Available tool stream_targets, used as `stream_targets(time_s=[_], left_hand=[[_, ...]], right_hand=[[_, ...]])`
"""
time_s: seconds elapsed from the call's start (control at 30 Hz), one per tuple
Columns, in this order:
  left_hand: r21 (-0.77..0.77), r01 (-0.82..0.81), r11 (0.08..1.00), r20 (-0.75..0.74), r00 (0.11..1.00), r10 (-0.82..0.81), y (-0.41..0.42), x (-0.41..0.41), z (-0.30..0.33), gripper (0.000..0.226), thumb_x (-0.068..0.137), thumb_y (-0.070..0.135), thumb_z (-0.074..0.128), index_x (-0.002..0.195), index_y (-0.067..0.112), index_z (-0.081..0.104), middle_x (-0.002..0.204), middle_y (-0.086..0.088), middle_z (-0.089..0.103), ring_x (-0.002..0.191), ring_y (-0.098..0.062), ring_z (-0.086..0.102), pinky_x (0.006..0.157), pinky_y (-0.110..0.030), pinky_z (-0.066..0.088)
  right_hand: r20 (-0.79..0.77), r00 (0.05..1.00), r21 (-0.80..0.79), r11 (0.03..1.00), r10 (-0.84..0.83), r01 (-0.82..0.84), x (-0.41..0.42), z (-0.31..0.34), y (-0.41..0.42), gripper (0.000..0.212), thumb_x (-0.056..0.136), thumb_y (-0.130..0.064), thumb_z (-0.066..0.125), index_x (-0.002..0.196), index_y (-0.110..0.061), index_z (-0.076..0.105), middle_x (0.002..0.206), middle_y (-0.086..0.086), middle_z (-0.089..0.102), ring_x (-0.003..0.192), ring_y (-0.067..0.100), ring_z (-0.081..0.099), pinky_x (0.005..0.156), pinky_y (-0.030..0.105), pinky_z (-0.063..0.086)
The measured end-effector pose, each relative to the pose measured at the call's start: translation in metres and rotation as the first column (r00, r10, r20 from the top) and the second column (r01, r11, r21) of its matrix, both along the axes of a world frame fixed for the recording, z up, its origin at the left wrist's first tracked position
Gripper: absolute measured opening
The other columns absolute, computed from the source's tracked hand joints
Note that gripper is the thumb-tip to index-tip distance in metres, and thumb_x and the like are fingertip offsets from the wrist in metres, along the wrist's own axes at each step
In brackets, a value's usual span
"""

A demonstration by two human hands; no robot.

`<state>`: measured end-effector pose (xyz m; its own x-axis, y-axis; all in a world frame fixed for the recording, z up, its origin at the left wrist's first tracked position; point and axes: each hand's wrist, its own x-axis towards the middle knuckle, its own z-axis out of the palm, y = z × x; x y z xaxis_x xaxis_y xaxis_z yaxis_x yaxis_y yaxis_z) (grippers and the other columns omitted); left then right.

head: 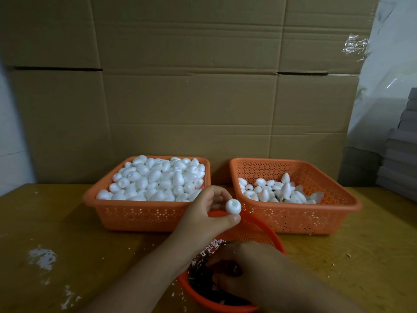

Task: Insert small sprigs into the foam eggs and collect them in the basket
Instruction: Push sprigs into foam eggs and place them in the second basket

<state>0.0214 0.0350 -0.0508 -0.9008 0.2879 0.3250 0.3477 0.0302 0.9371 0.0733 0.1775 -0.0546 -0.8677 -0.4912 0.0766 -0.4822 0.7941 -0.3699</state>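
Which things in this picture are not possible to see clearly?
Head view:
- Right hand fingertips: buried in the round basket; grip unknown.
- Sprigs: dark, blurred, partly behind both hands.
- Finished eggs in the right basket: sprigs too small.
- Round basket: near side cut off by the bottom edge.

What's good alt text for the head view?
A left hand holds up one white foam egg while the right hand reaches into a round orange bowl of dark sprigs. Behind sit a full orange basket of eggs and a part-filled basket.
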Motion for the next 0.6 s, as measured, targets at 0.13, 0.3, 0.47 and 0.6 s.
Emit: stream_targets(time_s=[0.13, 0.3, 0.47, 0.6], left_hand=[[-0.026, -0.032, 0.999, -0.037, 0.999, 0.031, 0.0002, -0.0001, -0.0005, 0.03, 0.078, 0.003, 0.077, 0.092, 0.023, 0.06, 0.093, 0.014, 0.067, 0.093, -0.002, 0.063, 0.082, -0.02, 0.049], [-0.017, -0.056, 0.998, -0.038, 0.998, 0.055, 0.0001, 0.0009, 0.0001, 0.039, 0.079, 0.004, 0.077, 0.104, 0.031, 0.064, 0.101, 0.011, 0.067, 0.098, -0.004, 0.063, 0.09, -0.027, 0.052], [-0.04, -0.058, 0.997, -0.067, 0.996, 0.055, 0.0008, 0.0016, 0.0023, 0.03, 0.079, 0.006, 0.077, 0.097, 0.03, 0.07, 0.098, 0.016, 0.072, 0.096, 0.0, 0.065, 0.089, -0.025, 0.051], [-0.061, -0.084, 0.995, -0.113, 0.991, 0.076, 0.0008, 0.0013, 0.0009, 0.027, 0.079, 0.009, 0.078, 0.095, 0.03, 0.069, 0.098, 0.019, 0.07, 0.097, 0.001, 0.064, 0.086, -0.017, 0.048]], right_hand=[[-0.003, 1.0, -0.008, 1.0, 0.001, -0.001, 0.0006, 0.0003, -0.0002, 0.042, 0.083, -0.05, 0.054, 0.121, -0.061, 0.04, 0.12, -0.027, 0.059, 0.104, -0.004, 0.058, 0.088, 0.02, 0.049], [-0.001, 1.0, -0.013, 1.0, 0.007, -0.007, -0.0001, 0.0002, -0.0006, 0.041, 0.083, -0.05, 0.054, 0.122, -0.059, 0.043, 0.118, -0.027, 0.061, 0.102, -0.004, 0.059, 0.088, 0.022, 0.05], [0.006, 1.0, -0.019, 1.0, 0.007, -0.007, 0.0, -0.0004, 0.0002, 0.041, 0.083, -0.049, 0.054, 0.122, -0.059, 0.044, 0.118, -0.026, 0.062, 0.101, -0.004, 0.06, 0.087, 0.023, 0.051], [0.003, 1.0, -0.019, 1.0, 0.0, 0.0, -0.0011, -0.0008, -0.0001, 0.041, 0.083, -0.051, 0.054, 0.122, -0.06, 0.043, 0.117, -0.025, 0.062, 0.1, -0.003, 0.061, 0.087, 0.022, 0.051]])
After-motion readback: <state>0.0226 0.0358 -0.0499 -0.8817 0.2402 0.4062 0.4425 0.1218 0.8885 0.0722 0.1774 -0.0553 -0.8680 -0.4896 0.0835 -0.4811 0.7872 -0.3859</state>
